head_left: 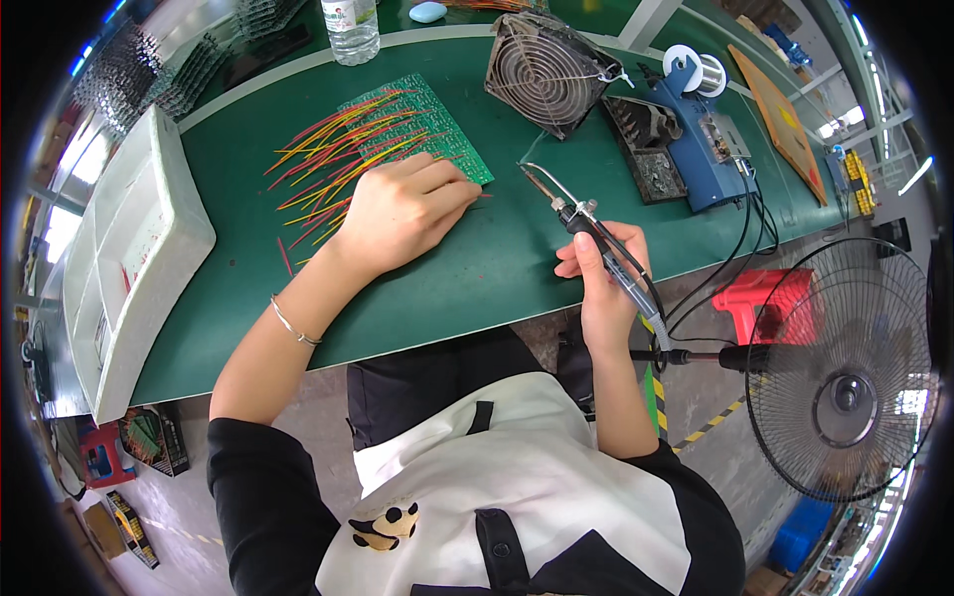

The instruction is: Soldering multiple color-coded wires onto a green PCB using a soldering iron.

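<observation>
My left hand (pixel 412 214) rests over the near edge of a green circuit board (pixel 437 109), its fingers curled and pinched together. A short red wire end (pixel 485 196) pokes out by its fingertips; the rest is hidden under the hand. Several red and yellow wires (pixel 333 149) fan out leftward from the board. My right hand (pixel 606 273) is closed around the handle of a soldering iron (pixel 586 221), which has a thin curved feed tube beside its tip. The iron's tip points up and left, held apart from the board.
A white divided tray (pixel 149 238) stands at the left. Behind the board are a water bottle (pixel 352 35) and a dusty square fan (pixel 550 74). A blue soldering unit (pixel 701 149) with a solder spool (pixel 708 74) sits at the right, its cables hanging near a large floor fan (pixel 845 397).
</observation>
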### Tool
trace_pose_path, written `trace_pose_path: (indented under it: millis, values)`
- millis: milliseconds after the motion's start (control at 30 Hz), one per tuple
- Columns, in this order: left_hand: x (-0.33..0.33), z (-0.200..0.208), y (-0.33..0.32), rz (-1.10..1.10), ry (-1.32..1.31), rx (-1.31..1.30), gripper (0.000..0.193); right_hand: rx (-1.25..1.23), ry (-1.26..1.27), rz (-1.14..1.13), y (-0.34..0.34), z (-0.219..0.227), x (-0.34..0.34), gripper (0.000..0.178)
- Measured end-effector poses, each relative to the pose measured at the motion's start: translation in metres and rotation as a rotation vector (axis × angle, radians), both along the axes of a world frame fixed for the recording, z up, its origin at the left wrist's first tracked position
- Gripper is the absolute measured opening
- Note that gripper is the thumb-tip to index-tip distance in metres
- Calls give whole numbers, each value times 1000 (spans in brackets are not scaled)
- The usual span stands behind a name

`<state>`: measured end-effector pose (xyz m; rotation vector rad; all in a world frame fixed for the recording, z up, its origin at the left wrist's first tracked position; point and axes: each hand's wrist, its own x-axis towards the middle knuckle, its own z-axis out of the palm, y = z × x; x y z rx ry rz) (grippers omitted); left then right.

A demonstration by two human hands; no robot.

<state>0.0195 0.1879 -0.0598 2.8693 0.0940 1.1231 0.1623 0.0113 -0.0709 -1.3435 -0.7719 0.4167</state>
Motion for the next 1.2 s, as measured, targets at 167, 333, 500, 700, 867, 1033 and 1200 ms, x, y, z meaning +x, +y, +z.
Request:
trace_pose_path:
  millis: [167, 333, 500, 700, 867, 1033, 1200]
  values:
    - [0, 0, -3, 114, -80, -68, 12, -2, 42, 27, 5, 6, 1, 23]
    - [3, -4, -3, 159, -96, -126, 9, 37, 84, 19, 6, 0, 1, 21]
    - [3, -5, -3, 179, -79, -132, 6, 40, 88, 29, 6, -1, -1, 20]
    - [3, -3, -5, 178, -79, -113, 6, 5, 37, 35, 3, 0, -3, 20]
    - [3, -4, -5, 163, -99, -99, 6, 17, 42, 21, 3, 0, -4, 20]
    - [3, -4, -6, 176, -73, -79, 6, -8, 42, 27, 2, 1, -4, 20]
    - [3, -6, -5, 174, -72, -59, 6, 9, 42, 21, 2, 1, -5, 20]
